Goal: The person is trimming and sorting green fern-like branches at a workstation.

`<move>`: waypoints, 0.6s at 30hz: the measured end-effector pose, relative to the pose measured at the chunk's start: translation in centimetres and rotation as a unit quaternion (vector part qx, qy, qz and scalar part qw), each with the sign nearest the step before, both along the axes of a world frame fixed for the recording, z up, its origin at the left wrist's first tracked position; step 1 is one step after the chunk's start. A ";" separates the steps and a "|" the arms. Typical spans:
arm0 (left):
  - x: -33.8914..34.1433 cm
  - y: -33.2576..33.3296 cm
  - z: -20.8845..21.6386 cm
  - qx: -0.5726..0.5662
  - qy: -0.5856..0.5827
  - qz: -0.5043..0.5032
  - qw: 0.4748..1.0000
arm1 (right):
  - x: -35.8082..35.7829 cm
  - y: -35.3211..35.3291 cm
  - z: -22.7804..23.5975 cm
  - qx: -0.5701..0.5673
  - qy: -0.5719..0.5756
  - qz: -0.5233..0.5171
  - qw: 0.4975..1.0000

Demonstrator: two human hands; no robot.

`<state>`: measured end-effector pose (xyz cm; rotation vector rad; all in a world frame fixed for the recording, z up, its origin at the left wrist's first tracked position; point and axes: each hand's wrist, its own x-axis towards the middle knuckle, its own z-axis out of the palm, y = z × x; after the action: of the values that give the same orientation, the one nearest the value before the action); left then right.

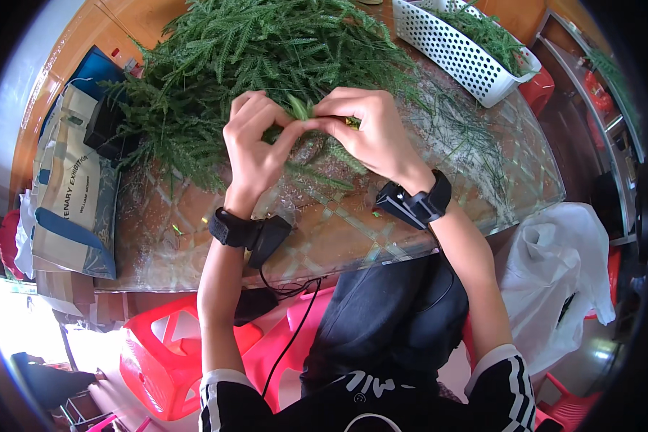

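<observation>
Both hands meet over the table's middle, thumbs and fingertips pinched together. Between them is a small light-green leafy piece [299,108], its tip pointing up. My left hand [258,140] closes on it from the left, and my right hand [371,133] from the right. Their fingers partly hide the piece, so its exact kind is unclear. Just beyond my hands lies a large heap of green feathery artificial-looking sprigs [281,54]. A loose green sprig [320,175] rests on the tabletop below the fingers.
A white perforated basket [450,54] with greenery stands at the far right. Green needle scraps [464,137] litter the table [324,227]. At left are a printed bag [72,183] and a black box [110,129]. A white plastic sack [554,277] and red stool [155,363] flank my legs.
</observation>
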<state>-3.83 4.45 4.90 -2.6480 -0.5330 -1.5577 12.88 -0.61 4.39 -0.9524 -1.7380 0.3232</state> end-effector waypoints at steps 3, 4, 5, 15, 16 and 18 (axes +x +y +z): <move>0.3 -0.5 -0.3 -0.347 -0.062 0.030 0.935 | -0.5 -0.1 0.1 0.113 -0.045 -0.048 0.991; 0.4 -0.6 -0.3 -0.347 -0.063 0.030 0.935 | -0.6 -0.2 0.2 0.152 -0.064 -0.063 0.984; 0.7 -0.7 -0.2 -0.408 -0.107 -0.016 0.907 | -0.7 -0.2 0.2 0.190 -0.084 -0.078 0.975; 0.7 0.7 -0.8 -0.748 -0.233 -0.229 0.578 | -0.8 0.5 -0.7 0.294 -0.200 -0.118 0.927; 0.9 1.0 -1.1 -0.749 -0.233 -0.231 0.576 | -0.8 0.8 -0.8 0.292 -0.205 -0.113 0.927; 1.1 1.6 -1.4 -0.741 -0.226 -0.219 0.594 | -0.8 1.1 -0.9 0.289 -0.211 -0.108 0.928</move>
<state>-2.73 6.04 3.47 -3.3559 -2.2139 -2.7999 12.11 0.53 3.44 -0.7915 -1.9230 -0.5560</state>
